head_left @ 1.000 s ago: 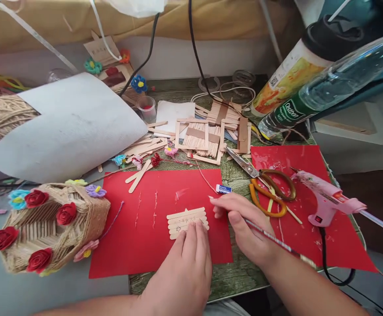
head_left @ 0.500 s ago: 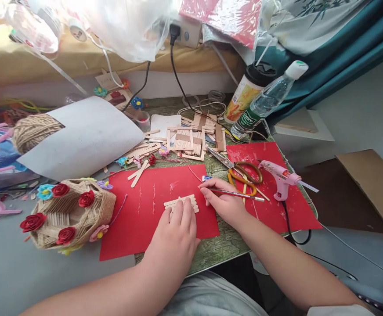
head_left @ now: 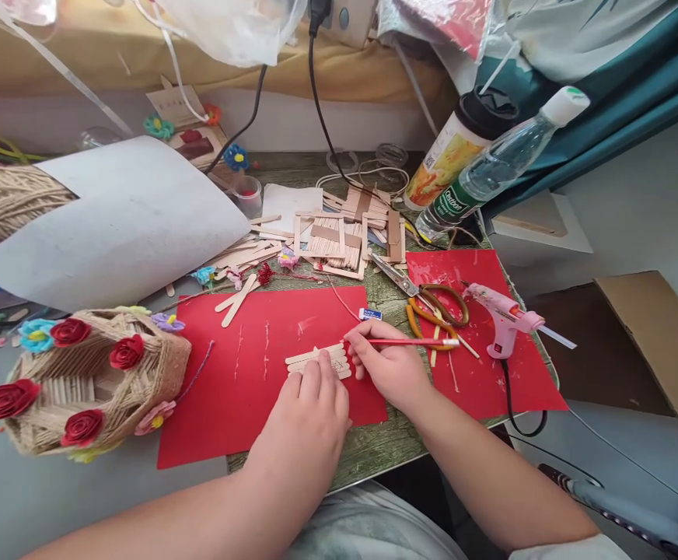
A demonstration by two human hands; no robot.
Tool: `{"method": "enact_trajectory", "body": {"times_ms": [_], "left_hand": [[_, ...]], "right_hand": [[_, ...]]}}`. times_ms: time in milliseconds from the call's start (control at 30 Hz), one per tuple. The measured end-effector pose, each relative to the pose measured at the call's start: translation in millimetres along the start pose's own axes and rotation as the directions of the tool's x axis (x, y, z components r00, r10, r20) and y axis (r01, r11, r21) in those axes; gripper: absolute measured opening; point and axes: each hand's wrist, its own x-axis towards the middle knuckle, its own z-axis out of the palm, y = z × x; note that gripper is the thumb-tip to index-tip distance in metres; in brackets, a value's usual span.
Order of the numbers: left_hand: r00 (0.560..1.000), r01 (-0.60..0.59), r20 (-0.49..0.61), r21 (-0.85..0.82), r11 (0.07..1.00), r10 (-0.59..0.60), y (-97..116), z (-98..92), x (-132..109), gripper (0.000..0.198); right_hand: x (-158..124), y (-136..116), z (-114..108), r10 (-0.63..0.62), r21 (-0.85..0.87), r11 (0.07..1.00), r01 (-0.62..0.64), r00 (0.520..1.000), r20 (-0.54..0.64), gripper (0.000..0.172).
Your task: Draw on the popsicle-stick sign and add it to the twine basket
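A small panel of craft sticks (head_left: 316,358) lies on the left red sheet (head_left: 216,420), with thin pencil lines at its right end. My left hand (head_left: 309,408) rests its outstretched fingers on the panel's lower edge. In my right hand (head_left: 386,365) a red pencil (head_left: 414,342) is pinched, its tip by the panel's upper right corner and its pale end pointing right. An eraser (head_left: 370,314) lies just beyond that hand. Two loose craft sticks (head_left: 239,300) cross at the sheet's far edge. What lies beneath my left fingers is hidden.
A twine basket with red roses (head_left: 167,373) stands left. To the right are scissors (head_left: 438,307) and a pink glue gun (head_left: 502,319) with a cord, on another red sheet (head_left: 525,389). Behind are stick bundles (head_left: 333,237), a water bottle (head_left: 491,175) and a cup (head_left: 444,159).
My right hand has turned the pencil a little and brought its tip to the panel's corner. My left hand stays on the panel. The view has shifted slightly.
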Motion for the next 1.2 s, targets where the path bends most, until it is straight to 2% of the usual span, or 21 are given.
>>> {"method": "enact_trajectory", "body": {"times_ms": [133, 267, 400, 567, 900, 1200], "left_hand": [[0.999, -0.002, 0.036, -0.019, 1.0, 0.003, -2, -3.5, 2, 0.051], [0.991, -0.02, 0.129, -0.053, 0.998, 0.027, -4, -4.6, 4, 0.048], [0.98, -0.014, 0.196, -0.05, 0.999, 0.024, -4, -3.3, 5, 0.05], [0.974, -0.011, 0.226, -0.047, 0.999, 0.021, -4, -6.3, 5, 0.052], [0.977, 0.038, 0.211, -0.002, 0.999, -0.037, 4, -5.6, 2, 0.055], [0.98, 0.017, 0.198, 0.015, 1.0, -0.019, 7, -3.9, 1, 0.056]], "right_hand": [[-5, 7, 2, -0.032, -0.021, 0.999, 0.032, 0.999, -0.005, 0.024], [-9, 6, 2, 0.014, -0.04, 0.999, -0.013, 1.0, 0.027, 0.028], [-7, 2, 3, -0.017, -0.097, 0.995, 0.02, 0.999, 0.03, 0.024], [-3, 1, 3, -0.011, -0.173, 0.985, 0.013, 1.0, 0.012, 0.031], [-4, 4, 4, -0.032, -0.141, 0.989, 0.038, 0.998, 0.045, 0.032], [-4, 5, 4, -0.095, -0.246, 0.964, 0.096, 0.995, 0.017, 0.034]]}}
